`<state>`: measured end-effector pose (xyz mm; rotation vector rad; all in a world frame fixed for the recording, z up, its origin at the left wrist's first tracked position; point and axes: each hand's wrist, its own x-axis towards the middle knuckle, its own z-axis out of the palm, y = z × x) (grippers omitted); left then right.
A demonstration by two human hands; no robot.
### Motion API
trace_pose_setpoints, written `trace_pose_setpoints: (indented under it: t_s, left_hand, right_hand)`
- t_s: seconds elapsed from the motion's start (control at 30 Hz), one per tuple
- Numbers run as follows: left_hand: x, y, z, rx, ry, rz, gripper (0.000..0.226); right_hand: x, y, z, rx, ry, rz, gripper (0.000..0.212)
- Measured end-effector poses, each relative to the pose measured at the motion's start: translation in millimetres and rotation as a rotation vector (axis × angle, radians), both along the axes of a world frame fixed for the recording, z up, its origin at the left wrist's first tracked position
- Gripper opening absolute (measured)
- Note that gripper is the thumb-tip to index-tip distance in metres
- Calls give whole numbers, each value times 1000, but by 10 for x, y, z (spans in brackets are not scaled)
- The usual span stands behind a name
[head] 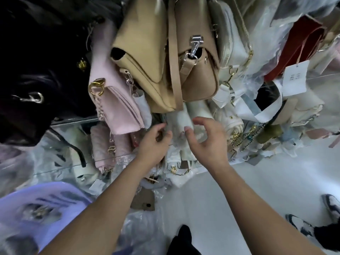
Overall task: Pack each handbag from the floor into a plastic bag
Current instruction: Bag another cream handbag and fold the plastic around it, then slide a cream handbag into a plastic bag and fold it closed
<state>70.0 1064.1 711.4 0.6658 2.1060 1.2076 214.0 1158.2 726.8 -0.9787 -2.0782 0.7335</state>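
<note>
White handbag (181,117) (blurred) lies between left hand (153,142) and right hand (207,139).

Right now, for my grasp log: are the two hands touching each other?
Apart. The head view shows white bag between the left hand and right hand.

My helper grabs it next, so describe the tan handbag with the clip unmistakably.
Find the top middle of the view, where two tan handbags lie side by side. Take the right tan handbag, beside the white bag. Unlike the left tan handbag, it carries a big silver swivel clip.
</note>
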Motion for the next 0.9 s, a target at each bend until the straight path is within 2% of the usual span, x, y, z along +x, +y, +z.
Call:
trace_pose_setpoints:
  t_s: [0.1, 0.23, 0.4, 0.53, 0.7, 0.9]
  left_hand:
    - [-30, -458, 113, -30, 142, -54, 44]
    - [-172, -1209, 130, -37, 219, -36, 53]
    - [-376, -2355, 201, 51, 303, 122, 25]
    - [-619, -3479, 316, 99, 398, 250, 27]
    - [-928, -5163, 175, 125, 369, 459, 26]
    - [-903, -7155, -95, -16, 217, 891, 28]
  right_hand:
    - [-182, -216, -17, 135, 55, 144, 30]
    - [-500, -660, 2, 182, 29, 298, 35]
    - [-911, -1544, 88, 217, 13, 476, 26]
    - [-1350, -2525, 132, 186, -5, 628, 41]
    - [-1899, -3880, 97, 51, -179, 769, 44]
    - [-2258, -5456, -14, -39, -333, 985, 48]
